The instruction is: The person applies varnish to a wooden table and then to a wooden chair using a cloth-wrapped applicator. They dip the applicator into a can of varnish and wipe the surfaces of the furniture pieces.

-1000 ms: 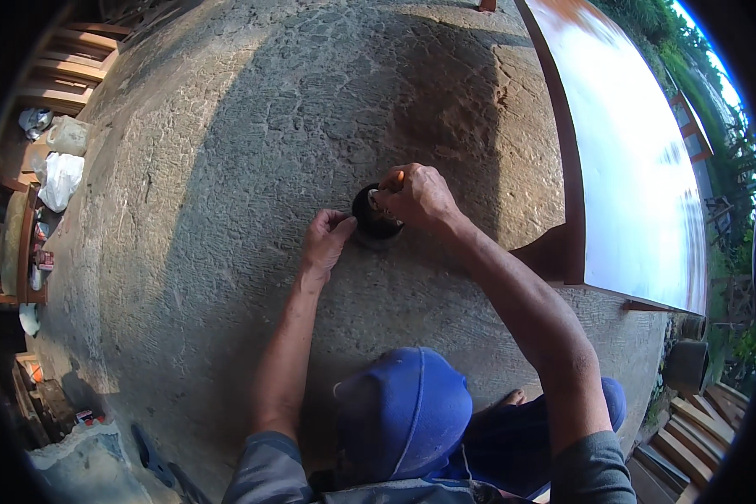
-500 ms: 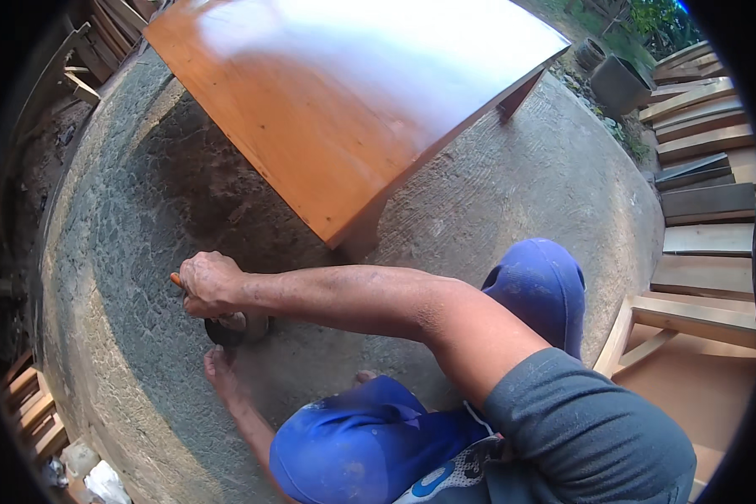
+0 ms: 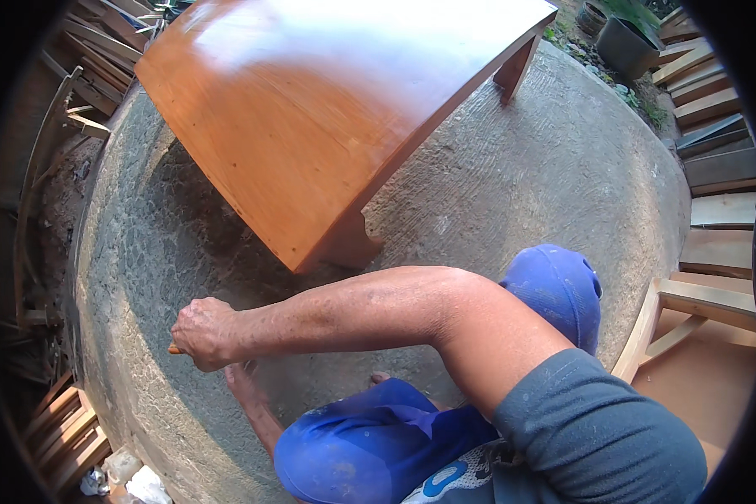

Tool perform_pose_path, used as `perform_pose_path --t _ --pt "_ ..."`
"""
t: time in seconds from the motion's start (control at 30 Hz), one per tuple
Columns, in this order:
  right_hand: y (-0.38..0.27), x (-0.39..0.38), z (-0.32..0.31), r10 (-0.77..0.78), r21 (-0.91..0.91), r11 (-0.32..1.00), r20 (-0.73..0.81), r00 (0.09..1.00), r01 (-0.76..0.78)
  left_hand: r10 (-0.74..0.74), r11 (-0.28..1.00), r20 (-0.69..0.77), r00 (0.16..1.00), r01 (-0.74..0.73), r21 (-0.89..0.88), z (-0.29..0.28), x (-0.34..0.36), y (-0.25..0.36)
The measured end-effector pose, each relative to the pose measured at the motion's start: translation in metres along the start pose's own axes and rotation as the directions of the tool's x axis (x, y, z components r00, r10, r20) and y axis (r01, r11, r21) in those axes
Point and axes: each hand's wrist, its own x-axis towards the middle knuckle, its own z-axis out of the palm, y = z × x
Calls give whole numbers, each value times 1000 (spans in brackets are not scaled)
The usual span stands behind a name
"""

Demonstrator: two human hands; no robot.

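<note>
Your right hand (image 3: 203, 334), at eight o'clock in the view, is curled around an orange handle (image 3: 174, 349), whose end pokes out on the fist's nine o'clock side; whatever it carries is hidden. Your left hand (image 3: 241, 382) lies just beyond the fist at about half past seven, partly covered, so you cannot tell what its fingers grip, or whether the hands touch. The handle looks light, stiff and fairly smooth, so it could turn in a loose palm; wrap its middle firmly. The glossy wooden table (image 3: 286, 160) stands at eleven o'clock.
</note>
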Motion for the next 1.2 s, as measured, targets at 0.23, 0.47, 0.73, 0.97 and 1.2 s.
perform_pose_path --t 0.23,0.47,0.73,0.97,1.2 --pt "-8 -27 -31 -87 180 977 -167 982 117 151 988 -11 988 -151 -20 28 -7 7" --pt "-6 -108 -112 -111 613 761 -203 973 214 339 935 -125 932 -320 151 16 -13 -8" --pt "76 -252 -157 271 932 283 -305 913 227 410 902 -271 871 -342 263 49 -47 38" --pt "145 -343 -80 309 815 159 -577 756 557 604 797 -251 756 -580 170 93 -75 144" --pt "156 -340 -37 142 677 572 -637 758 463 813 581 -79 577 -798 160 158 -121 249"
